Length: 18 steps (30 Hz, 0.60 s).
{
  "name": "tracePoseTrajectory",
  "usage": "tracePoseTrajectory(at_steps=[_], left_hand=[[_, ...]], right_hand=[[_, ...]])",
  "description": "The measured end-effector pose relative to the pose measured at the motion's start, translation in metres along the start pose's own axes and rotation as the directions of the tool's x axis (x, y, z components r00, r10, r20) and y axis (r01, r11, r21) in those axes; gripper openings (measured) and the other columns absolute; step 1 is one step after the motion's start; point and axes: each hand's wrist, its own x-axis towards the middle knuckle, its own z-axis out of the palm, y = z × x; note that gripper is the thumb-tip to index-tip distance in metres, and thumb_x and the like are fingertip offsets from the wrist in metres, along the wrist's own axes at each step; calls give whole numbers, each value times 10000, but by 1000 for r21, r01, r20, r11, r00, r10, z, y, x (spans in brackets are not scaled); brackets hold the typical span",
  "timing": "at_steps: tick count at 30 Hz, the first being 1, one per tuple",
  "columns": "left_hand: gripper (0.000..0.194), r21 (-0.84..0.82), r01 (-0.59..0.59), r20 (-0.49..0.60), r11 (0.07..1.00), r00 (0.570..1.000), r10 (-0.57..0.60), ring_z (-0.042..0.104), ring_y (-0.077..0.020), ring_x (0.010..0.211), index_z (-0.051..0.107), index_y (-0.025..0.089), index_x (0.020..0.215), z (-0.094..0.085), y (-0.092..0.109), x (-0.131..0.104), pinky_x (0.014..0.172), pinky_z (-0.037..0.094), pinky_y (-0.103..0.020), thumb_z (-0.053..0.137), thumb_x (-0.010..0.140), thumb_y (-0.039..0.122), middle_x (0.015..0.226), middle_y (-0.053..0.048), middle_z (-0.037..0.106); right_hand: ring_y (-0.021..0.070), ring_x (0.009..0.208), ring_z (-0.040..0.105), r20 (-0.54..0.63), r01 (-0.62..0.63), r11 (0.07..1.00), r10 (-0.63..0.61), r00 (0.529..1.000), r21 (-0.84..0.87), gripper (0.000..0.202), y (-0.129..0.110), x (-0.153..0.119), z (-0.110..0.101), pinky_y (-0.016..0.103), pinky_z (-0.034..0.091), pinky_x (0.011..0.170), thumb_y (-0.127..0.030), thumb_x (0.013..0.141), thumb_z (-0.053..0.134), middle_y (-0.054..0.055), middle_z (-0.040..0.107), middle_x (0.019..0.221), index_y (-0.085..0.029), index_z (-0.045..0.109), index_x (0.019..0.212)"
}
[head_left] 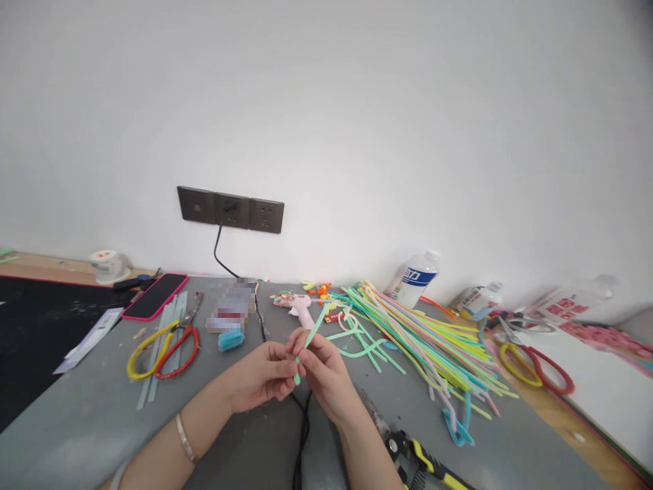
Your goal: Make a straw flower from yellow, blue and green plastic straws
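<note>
A light green pipe cleaner point(317, 324) is pinched between both hands above the middle of the grey mat. My left hand point(262, 376) grips its lower part between thumb and fingers. Right beside it, my right hand point(321, 367) closes on the same stem, the thumbs almost touching. The upper end of the stem sticks up and to the right, and a short tip points down below the fingers. Just behind the hands lies a pink glue gun point(302, 309). Several loose green pipe cleaners point(364, 340) are spread to its right.
A bundle of coloured pipe cleaners point(428, 333) lies on the right, near a white bottle point(415, 279). Red-and-yellow scissors point(176, 340) and a phone point(156, 297) are at left. More scissors point(533, 364) lie far right; yellow-black pliers point(428, 459) lie in front. A black cable point(302, 442) passes beneath the hands.
</note>
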Motion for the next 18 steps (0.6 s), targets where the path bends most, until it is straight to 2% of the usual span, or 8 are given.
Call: tracePoseTrajectory(at_steps=[4,13,18], left_hand=[[392,-18,-30,-39,999,999,29,483,-27,382,740,93,650,-1,0,0,395,359,-126,915,498,409,491,3,597],[347,-62,-60,2,996,998,60,449,-23,411,730,105,637,-1,1,0,396,362,-114,901,545,392,489,22,546],[359,-58,-60,19,997,998,61,449,-31,430,719,105,630,0,4,0,400,353,-130,919,507,376,509,23,533]], right_hand=[[160,746,503,-61,48,999,-49,997,-24,168,5,2,-1,262,424,665,-375,787,723,28,566,846,-213,678,784],[179,793,536,-95,93,991,-102,990,-94,160,6,2,-3,278,441,690,-376,809,700,32,575,852,-219,674,805],[172,809,542,-85,122,989,-130,988,-86,131,4,1,-2,283,440,729,-348,821,692,25,572,866,-219,671,812]])
